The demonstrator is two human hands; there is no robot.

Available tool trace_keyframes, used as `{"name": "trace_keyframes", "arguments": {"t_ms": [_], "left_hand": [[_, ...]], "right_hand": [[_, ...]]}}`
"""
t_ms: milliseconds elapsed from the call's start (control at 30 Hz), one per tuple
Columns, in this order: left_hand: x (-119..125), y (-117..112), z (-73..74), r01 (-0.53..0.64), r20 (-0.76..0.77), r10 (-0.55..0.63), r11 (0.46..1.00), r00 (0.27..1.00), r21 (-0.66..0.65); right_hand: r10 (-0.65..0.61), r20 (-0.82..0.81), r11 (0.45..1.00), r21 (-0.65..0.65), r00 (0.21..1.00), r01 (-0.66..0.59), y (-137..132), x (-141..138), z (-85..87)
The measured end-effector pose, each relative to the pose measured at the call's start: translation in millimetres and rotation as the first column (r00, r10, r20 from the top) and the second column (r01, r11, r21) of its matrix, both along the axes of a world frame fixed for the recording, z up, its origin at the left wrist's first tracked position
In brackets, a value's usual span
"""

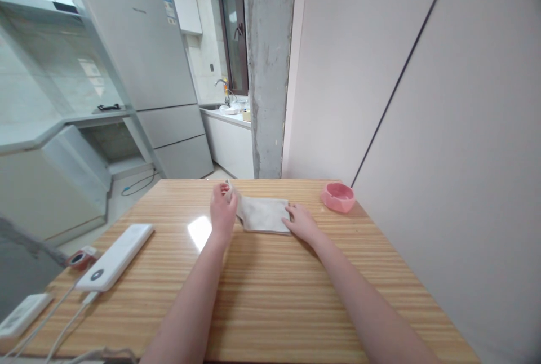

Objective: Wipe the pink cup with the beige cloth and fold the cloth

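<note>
A light grey folded cloth [266,215] lies on the wooden table [274,307], in front of me. My left hand [223,206] pinches its left end and holds that part raised off the tabletop, so the cloth slopes up towards my fingers. At the opposite end, my right hand [301,221] rests with its fingers apart, the fingertips touching the cloth's right edge. The right part of the cloth lies flat.
A pink ashtray [338,197] stands at the table's far right corner, near the wall. On the left lie a white power bank [116,257] with cables, a small red object [81,260] and a white power strip [24,314]. A fridge [135,60] stands beyond the table.
</note>
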State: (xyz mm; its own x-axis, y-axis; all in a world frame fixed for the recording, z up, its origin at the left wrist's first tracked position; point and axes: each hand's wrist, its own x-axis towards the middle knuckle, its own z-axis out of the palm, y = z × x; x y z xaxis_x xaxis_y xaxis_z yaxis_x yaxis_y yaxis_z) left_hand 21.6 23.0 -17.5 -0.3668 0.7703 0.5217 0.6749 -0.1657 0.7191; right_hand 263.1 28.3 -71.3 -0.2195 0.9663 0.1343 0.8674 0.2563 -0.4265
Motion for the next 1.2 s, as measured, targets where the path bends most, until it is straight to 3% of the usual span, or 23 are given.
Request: {"name": "trace_keyframes", "arguments": {"t_ms": [67, 133, 200, 267, 333, 433, 500, 567, 667, 733, 767, 867, 967, 1100, 1200], "left_hand": [[19.3, -5.8, -3.4, 0.154, -0.005, -0.154, 0.984, 0.988, 0.086], [40.8, -10.1, -12.7, 0.360, -0.102, -0.355, 0.932, 0.929, 0.036], [59.6, -12.1, -24.9, 0.562, -0.193, -0.567, 0.823, 0.801, -0.084], [72.1, -12.0, -35.8, 0.689, -0.224, -0.708, 0.705, 0.670, -0.167], [77.5, -11.5, -42.5, 0.727, -0.222, -0.747, 0.663, 0.626, -0.180], [77.2, -13.5, -43.4, 0.718, -0.162, -0.740, 0.673, 0.653, -0.180], [74.5, -16.8, -39.0, 0.706, -0.109, -0.731, 0.680, 0.674, -0.196], [70.4, -19.5, -32.5, 0.658, -0.122, -0.684, 0.727, 0.719, -0.198], [60.2, -17.7, -24.8, 0.505, -0.229, -0.538, 0.842, 0.811, -0.187], [51.0, -11.8, -24.0, 0.418, -0.239, -0.454, 0.889, 0.858, -0.189], [46.3, -7.9, -25.2, 0.391, -0.216, -0.426, 0.901, 0.879, -0.187], [34.6, 3.9, -31.9, 0.357, -0.089, -0.371, 0.923, 0.924, -0.140], [30.4, 12.0, -39.0, 0.367, 0.048, -0.364, 0.924, 0.930, -0.104], [34.3, 16.8, -46.3, 0.443, 0.136, -0.428, 0.890, 0.893, -0.104], [38.7, 19.4, -51.8, 0.497, 0.129, -0.483, 0.859, 0.866, -0.119]], "right_hand": [[0.069, -0.015, 0.998, 0.017, 0.998, -0.068, -4.2, -9.9, 0.8], [0.107, -0.029, 0.994, 0.030, 0.994, -0.106, -6.5, -15.5, 0.4], [0.120, -0.047, 0.992, 0.030, 0.992, -0.119, -6.6, -17.0, -1.4], [0.106, -0.072, 0.994, 0.024, 0.992, -0.105, -5.1, -15.9, -4.1], [0.105, -0.094, 0.994, 0.024, 0.990, -0.103, -2.5, -14.0, -6.6], [0.099, -0.159, 0.995, 0.027, 0.982, -0.096, 1.5, -11.5, -7.7], [0.013, -0.237, 0.998, 0.066, 0.971, 0.003, 2.2, -11.0, -5.6], [-0.020, -0.301, 0.987, 0.145, 0.953, 0.066, -0.8, -13.0, -1.6], [0.190, -0.257, 0.967, 0.216, 0.948, -0.135, -13.2, -23.2, 5.5], [0.296, -0.155, 0.949, 0.157, 0.942, -0.273, -24.4, -34.0, 9.4], [0.290, -0.100, 0.953, 0.116, 0.952, -0.278, -30.1, -39.3, 11.0], [0.106, 0.059, 0.992, 0.058, 0.993, -0.109, -45.0, -47.4, 14.5], [-0.068, 0.188, 0.996, 0.063, 0.980, 0.057, -59.0, -32.2, 15.5], [-0.258, 0.326, 0.966, 0.055, 0.910, 0.254, -82.1, 29.4, 14.1], [-0.405, 0.417, 0.904, 0.049, 0.814, 0.425, -97.9, 86.7, 12.2]]}}
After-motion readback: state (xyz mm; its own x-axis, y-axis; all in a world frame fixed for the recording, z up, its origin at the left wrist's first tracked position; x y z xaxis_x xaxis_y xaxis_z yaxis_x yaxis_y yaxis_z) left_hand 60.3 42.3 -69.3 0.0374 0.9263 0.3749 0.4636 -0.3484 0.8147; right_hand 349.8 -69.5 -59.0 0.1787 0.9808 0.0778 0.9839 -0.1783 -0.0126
